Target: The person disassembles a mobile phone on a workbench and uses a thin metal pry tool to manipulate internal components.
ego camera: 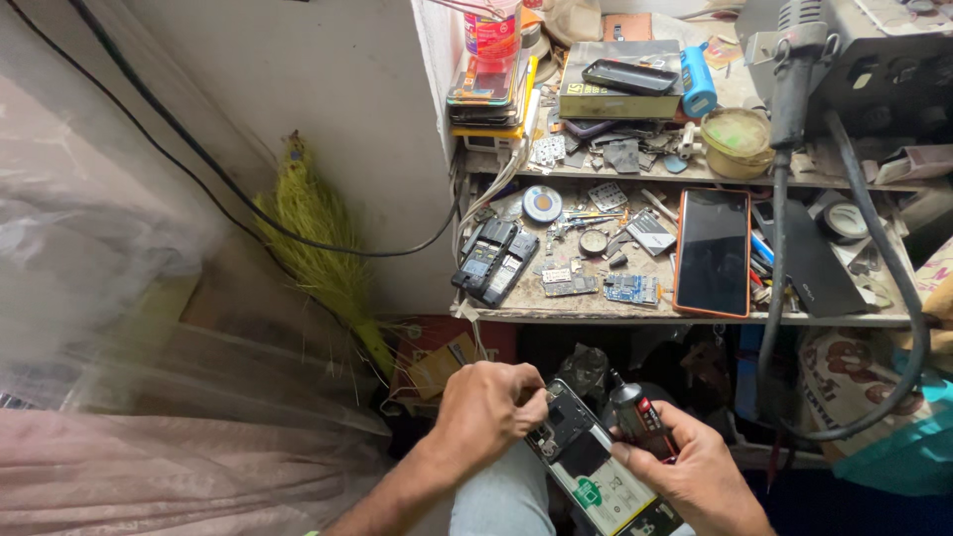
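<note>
My left hand (486, 407) is curled tight around the top end of an opened smartphone with its back cover off, circuit board and pale battery showing (586, 459), which lies across my lap below the cluttered workbench (695, 316). My right hand (695, 476) is closed around a dark, stubby electric screwdriver with a red band (638, 417), its tip touching the phone's upper board. An orange-cased phone (712, 252) lies on the bench above

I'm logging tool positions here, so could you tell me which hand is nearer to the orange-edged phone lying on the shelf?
Right. The right hand, gripping a screwdriver, sits almost directly below the orange-edged phone. The left hand, on the opened phone, is farther off, down and left.
</note>
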